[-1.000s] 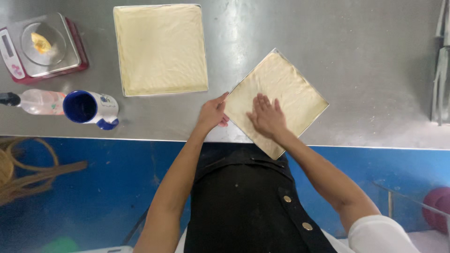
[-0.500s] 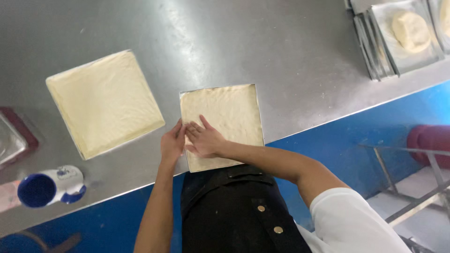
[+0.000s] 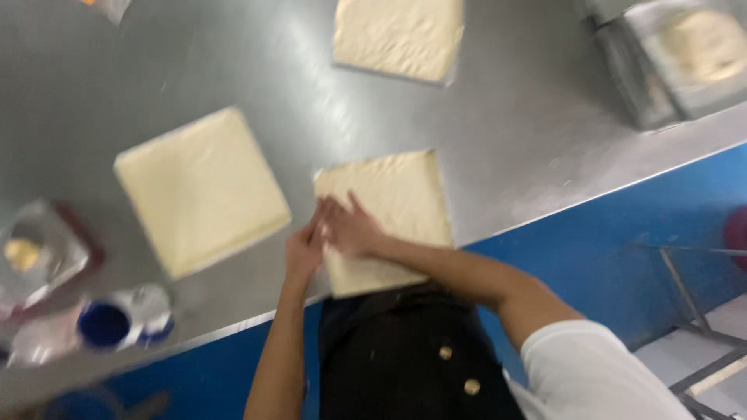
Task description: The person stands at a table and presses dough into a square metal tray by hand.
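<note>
Under your hands the dough sheet (image 3: 397, 202) looks matt, pale and soft, faintly floury. The tabletop (image 3: 529, 132) is brushed metal with a dull sheen (light streaks smear across it). Your apron (image 3: 412, 358) is dark matt cloth.

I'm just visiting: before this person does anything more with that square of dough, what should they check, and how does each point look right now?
1. Both hands on the sheet: left hand at its left edge, right hand flat on top. Ok.
2. Near dough square fully on the steel table: its near edge reaches or overhangs the table's front. Not ok.
3. Apart from the left dough square: bare steel between them. Ok.
4. Apart from the far dough square: ok.
5. Blue-capped bottle out of the hands' way: ok.
6. Dough surface free of tears: the picture is blurred. Cannot tell.
</note>
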